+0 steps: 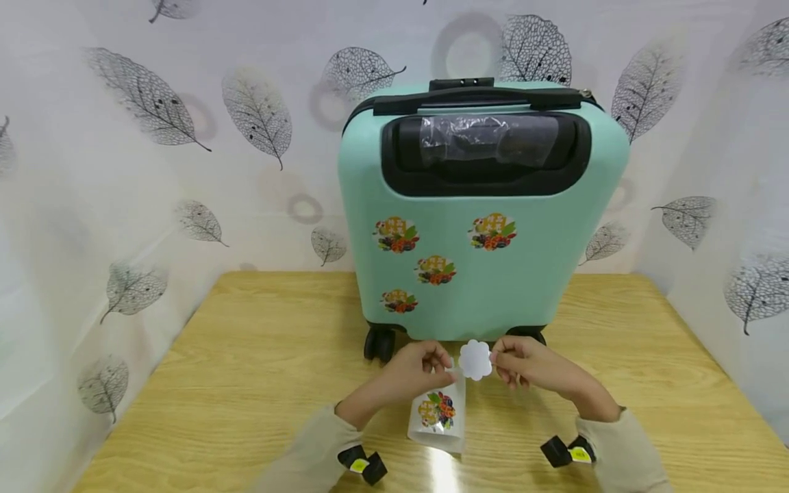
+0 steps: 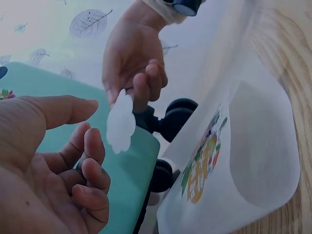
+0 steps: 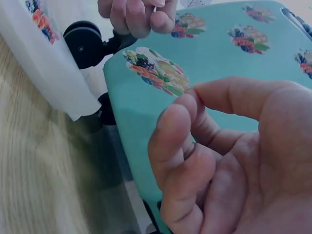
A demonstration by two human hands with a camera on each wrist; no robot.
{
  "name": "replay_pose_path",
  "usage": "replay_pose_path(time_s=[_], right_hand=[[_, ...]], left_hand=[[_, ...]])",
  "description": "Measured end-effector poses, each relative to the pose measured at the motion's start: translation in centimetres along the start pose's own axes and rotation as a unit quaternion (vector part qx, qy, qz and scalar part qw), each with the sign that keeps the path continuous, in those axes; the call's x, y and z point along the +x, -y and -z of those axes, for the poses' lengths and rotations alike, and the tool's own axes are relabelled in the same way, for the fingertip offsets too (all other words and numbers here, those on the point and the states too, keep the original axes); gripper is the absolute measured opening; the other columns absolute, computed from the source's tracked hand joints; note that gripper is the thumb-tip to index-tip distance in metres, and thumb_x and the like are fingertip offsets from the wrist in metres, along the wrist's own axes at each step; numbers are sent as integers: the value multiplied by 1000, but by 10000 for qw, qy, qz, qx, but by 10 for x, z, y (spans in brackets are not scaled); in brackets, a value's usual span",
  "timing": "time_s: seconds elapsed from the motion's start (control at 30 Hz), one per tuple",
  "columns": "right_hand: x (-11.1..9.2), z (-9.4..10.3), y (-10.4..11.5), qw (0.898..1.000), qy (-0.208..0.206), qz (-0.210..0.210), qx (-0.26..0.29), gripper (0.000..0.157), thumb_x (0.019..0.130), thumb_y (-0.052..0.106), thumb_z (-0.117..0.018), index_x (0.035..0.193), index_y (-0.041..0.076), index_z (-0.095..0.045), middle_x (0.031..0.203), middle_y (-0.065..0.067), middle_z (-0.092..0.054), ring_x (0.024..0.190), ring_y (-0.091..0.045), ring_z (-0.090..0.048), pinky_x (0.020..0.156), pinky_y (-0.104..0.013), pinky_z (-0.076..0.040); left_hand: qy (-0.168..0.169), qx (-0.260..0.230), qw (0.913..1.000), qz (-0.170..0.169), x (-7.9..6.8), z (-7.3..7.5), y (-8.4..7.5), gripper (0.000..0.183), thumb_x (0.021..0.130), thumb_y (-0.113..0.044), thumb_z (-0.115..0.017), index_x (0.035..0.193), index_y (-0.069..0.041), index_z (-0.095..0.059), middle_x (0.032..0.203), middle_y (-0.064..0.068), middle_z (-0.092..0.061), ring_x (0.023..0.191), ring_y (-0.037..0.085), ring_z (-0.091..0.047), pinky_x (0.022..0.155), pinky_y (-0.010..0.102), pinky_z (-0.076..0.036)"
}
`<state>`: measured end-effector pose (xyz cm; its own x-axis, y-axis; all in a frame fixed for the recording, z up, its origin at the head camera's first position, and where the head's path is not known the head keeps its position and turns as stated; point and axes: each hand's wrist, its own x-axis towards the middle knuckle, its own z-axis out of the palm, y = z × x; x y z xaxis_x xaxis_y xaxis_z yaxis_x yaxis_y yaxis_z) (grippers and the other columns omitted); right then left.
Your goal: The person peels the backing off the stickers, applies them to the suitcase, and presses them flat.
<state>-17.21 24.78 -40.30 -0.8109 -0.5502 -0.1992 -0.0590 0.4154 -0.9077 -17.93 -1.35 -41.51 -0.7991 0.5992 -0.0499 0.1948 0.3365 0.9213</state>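
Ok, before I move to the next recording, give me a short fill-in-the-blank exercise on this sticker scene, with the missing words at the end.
1. The flower-shaped sticker is pinched by the person's ____ hand.
2. In the head view, the side of that sticker facing the camera is plain ____.
3. In the head view, ____ printed stickers are stuck on the suitcase.
4. The hand nearer the curled sheet is the ____ one.

Missing words: right; white; four; left.

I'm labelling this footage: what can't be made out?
Back of suitcase: head view, hidden by its front.
Details of lock: head view, too small.
Rest of left sleeve: head view, cut by bottom edge.
Part of white sheet: head view, behind left hand.
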Motion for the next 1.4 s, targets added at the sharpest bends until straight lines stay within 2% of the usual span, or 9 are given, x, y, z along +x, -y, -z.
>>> replay_pose_path(time_s=[0.13,0.4,0.57,0.77,1.0,1.17,1.4], right_hand=[[0,-3,4,10000,-28,38,46,37,104,26,-42,99,-10,-49,71,0,-52,59,-17,-55,51,-32,-44],[3,-9,12,9995,-199,139,192,34,104,24,-43,94,-7,-50,69,0,-52,56,-11,-53,49,-28,-43],[6,-11,13,9991,-294,126,268,31,104,24,-43,92,-4,-50,69,0,-51,55,-9,-52,48,-28,-42],[11,-16,13,9982,-334,204,453,34,104,24,-43,95,-8,-49,68,0,-52,55,-11,-51,48,-28,-41],[10,-17,13,9981,-364,-18,507,28,104,25,-42,94,0,-52,68,0,-53,55,-10,-52,48,-27,-41],[8,-14,13,9980,-465,-43,421,30,102,26,-47,100,-3,-55,70,-2,-56,56,-10,-52,47,-27,-41],[7,-10,11,9981,-544,-140,253,32,100,32,-52,101,0,-55,72,-4,-57,56,-11,-52,46,-28,-40]], left_hand=[[-22,91,9999,67,2,-7,-3,16,86,-19,-72,93,-7,-63,77,-4,-54,63,7,-43,58,18,-37],[-331,494,9982,118,7,-14,-4,15,84,-21,-75,89,-15,-62,74,-6,-55,58,7,-42,51,19,-35],[-481,609,9970,58,10,-16,-5,15,83,-19,-77,87,-15,-62,71,-7,-53,53,6,-39,47,19,-32],[-710,675,9952,8,11,-14,-7,14,82,-15,-76,84,-14,-62,70,-7,-52,53,4,-39,47,19,-31],[-630,565,9964,7,9,-17,-1,5,90,-18,-68,87,-15,-66,66,-8,-51,50,4,-37,46,19,-31],[-812,398,9958,-108,6,-15,-1,6,91,-18,-67,87,-14,-68,63,-7,-51,50,4,-39,47,18,-33],[-929,351,9948,-243,8,-7,-2,9,92,-21,-67,89,-13,-68,66,-6,-50,53,3,-40,49,17,-34]])
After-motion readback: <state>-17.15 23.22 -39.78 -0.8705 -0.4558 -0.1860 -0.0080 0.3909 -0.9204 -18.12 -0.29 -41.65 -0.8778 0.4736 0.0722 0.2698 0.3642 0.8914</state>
